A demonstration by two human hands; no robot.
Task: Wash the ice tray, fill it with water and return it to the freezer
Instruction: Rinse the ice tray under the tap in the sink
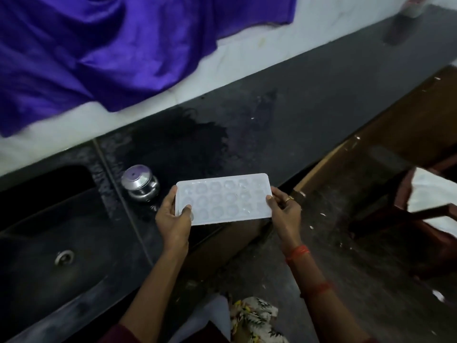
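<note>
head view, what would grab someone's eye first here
The white ice tray stands out first, held by both ends in the left hand and right hand over the front edge of the dark counter. Next comes the big purple cloth draped across the upper left, then the small shiny steel pot on the counter beside the black sink.

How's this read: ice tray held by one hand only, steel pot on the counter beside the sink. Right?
No: both hands hold the ice tray, left hand and right hand at its short ends, per the head view. Rest stands.
</note>
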